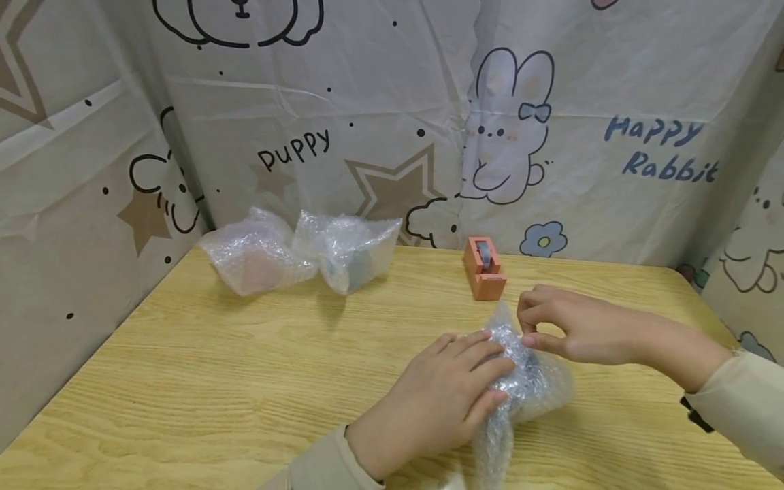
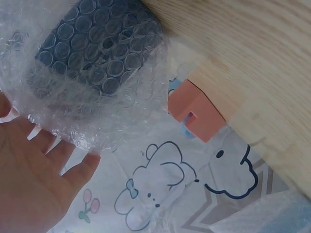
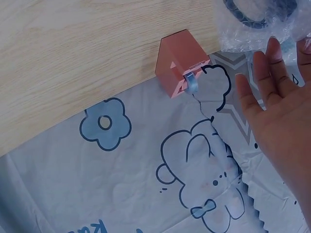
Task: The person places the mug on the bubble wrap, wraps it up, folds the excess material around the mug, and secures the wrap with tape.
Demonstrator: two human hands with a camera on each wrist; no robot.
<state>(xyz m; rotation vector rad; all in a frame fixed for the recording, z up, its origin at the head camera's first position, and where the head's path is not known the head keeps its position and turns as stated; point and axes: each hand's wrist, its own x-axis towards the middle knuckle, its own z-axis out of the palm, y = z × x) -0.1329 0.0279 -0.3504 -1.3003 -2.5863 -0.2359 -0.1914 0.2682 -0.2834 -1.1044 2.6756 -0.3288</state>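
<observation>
A dark object (image 2: 97, 43) with a rounded edge lies inside a bubble wrap bundle (image 1: 523, 381) at the front right of the table. Spread over the bundle's left side, my left hand (image 1: 437, 395) presses the plastic down with nearly straight fingers. In the left wrist view, the fingertips of that left hand (image 2: 39, 170) lie along the wrap's edge. From the right, my right hand (image 1: 578, 327) pinches at the bundle's upper edge with thumb and bent forefinger. Its other fingers (image 3: 262, 80) show beside the wrap in the right wrist view.
Behind the bundle stands an orange tape dispenser (image 1: 486, 269) with a blue roll. Two more bubble-wrapped bundles, one pinkish (image 1: 260, 262) and one bluish (image 1: 349, 255), sit at the back left. A printed cloth (image 1: 367, 102) encloses the wooden table (image 1: 214, 381) behind and at the sides.
</observation>
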